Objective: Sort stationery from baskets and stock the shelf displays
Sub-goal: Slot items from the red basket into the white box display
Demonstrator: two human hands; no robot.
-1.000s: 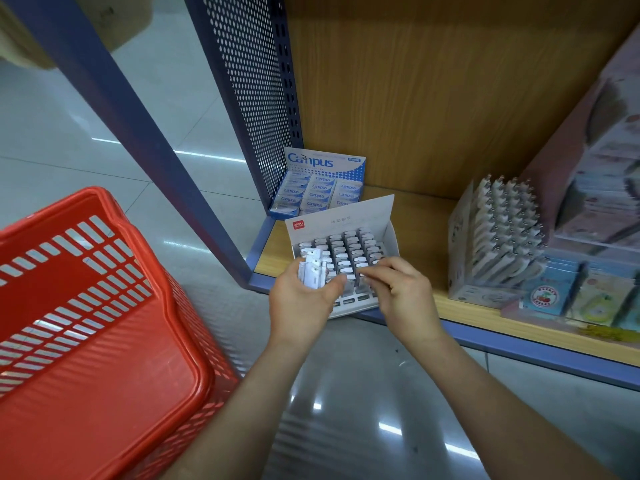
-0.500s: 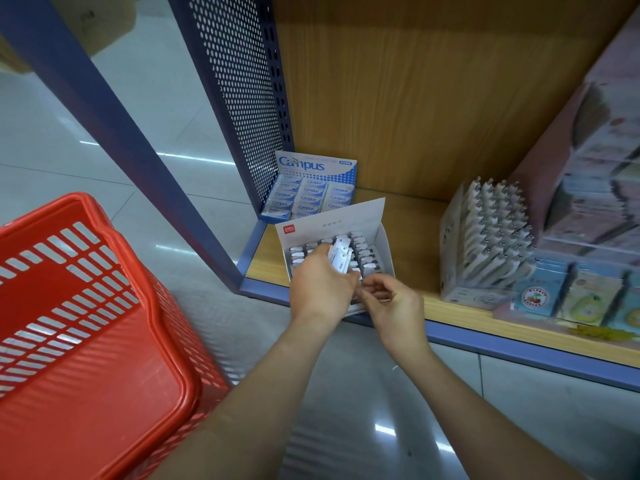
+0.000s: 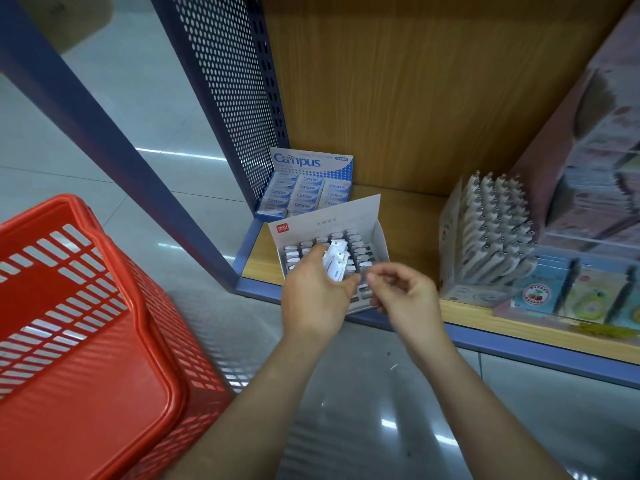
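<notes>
Left hand (image 3: 313,299): fingers curled round a bundle of small white packs (image 3: 337,259), held just above the white display box (image 3: 379,233).
Right hand (image 3: 405,296): just right of the bundle, fingers curled, thumb and forefinger tips close; cannot tell if they pinch anything.
White display box: near left corner of the shelf (image 3: 485,329), rows of packs inside.
Campus box (image 3: 311,162): just behind it.
Red basket (image 3: 104,258): on the floor, left.
</notes>
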